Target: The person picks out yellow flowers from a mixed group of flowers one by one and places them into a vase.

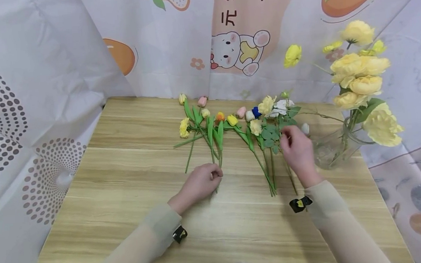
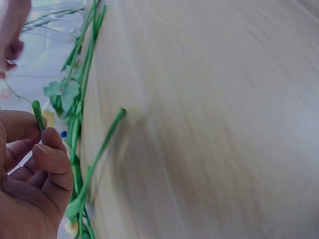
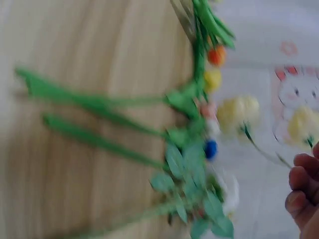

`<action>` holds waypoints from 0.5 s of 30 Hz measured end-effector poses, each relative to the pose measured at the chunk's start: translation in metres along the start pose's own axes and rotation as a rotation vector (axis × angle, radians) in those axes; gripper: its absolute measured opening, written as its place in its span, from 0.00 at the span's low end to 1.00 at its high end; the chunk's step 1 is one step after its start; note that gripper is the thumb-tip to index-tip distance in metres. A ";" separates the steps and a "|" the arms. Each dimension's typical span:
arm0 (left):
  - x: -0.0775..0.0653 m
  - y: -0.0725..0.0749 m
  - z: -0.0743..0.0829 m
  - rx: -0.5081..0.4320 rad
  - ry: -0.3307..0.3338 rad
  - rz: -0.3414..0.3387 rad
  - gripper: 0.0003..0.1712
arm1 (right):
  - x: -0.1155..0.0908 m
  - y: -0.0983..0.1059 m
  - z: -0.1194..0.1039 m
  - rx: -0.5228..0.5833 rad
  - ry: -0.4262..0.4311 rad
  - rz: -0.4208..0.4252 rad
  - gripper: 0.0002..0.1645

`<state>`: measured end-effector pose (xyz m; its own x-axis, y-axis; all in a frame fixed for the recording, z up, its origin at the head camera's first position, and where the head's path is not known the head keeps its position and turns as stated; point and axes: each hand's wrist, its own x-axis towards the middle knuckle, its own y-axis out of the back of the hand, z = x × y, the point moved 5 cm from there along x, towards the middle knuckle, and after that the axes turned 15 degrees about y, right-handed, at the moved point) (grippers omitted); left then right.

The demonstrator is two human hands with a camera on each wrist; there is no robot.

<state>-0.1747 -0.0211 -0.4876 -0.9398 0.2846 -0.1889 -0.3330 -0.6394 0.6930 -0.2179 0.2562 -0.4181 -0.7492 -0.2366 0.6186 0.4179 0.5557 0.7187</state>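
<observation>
My left hand [image 1: 199, 182] pinches the end of a green flower stem [image 2: 38, 114] between thumb and fingers, low over the table. Its bloom is in the cluster of tulips, where an orange tulip [image 1: 220, 116] and a yellow tulip [image 1: 232, 120] lie. Another stem [image 2: 104, 144] lies below this hand in the left wrist view. At the right, my right hand [image 1: 298, 149] pinches a thin stem [image 3: 266, 155] bearing pale yellow flowers [image 3: 239, 112]. These overlap the blue-green leaves [image 1: 270, 135] of a white flower [image 1: 282, 107] in the head view.
A clear glass vase [image 1: 332, 148] with large yellow flowers [image 1: 361, 70] stands at the right, tilted in view. Several more stems lie along the back of the wooden table [image 1: 126, 187], among them pink tulips [image 1: 202, 101] and a blue bloom [image 1: 256, 112]. A printed curtain [image 1: 175, 60] hangs behind.
</observation>
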 end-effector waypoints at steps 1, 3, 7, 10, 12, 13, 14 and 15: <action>0.000 0.000 0.003 -0.014 -0.003 -0.008 0.04 | -0.001 -0.008 -0.002 0.020 -0.013 -0.059 0.11; 0.001 -0.002 0.008 -0.030 -0.010 -0.022 0.04 | -0.002 -0.023 -0.009 0.067 -0.035 -0.171 0.11; 0.004 -0.008 0.012 -0.040 -0.010 -0.045 0.05 | -0.005 -0.052 -0.021 0.201 -0.084 -0.387 0.13; 0.005 -0.013 0.015 -0.022 -0.014 -0.051 0.05 | -0.009 -0.071 -0.026 0.326 -0.158 -0.525 0.17; 0.006 -0.016 0.017 0.006 -0.027 -0.051 0.05 | -0.011 -0.082 -0.027 0.400 -0.217 -0.592 0.18; 0.006 -0.018 0.018 0.025 -0.032 -0.053 0.05 | -0.012 -0.086 -0.027 0.425 -0.236 -0.620 0.19; 0.006 -0.020 0.018 0.046 -0.036 -0.059 0.05 | -0.012 -0.091 -0.028 0.445 -0.246 -0.644 0.19; 0.006 -0.021 0.019 0.070 -0.040 -0.067 0.06 | -0.012 -0.095 -0.028 0.460 -0.254 -0.668 0.18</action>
<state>-0.1713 0.0079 -0.4900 -0.9115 0.3542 -0.2091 -0.3872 -0.5672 0.7269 -0.2345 0.1840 -0.4844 -0.8802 -0.4743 -0.0195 -0.3623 0.6448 0.6730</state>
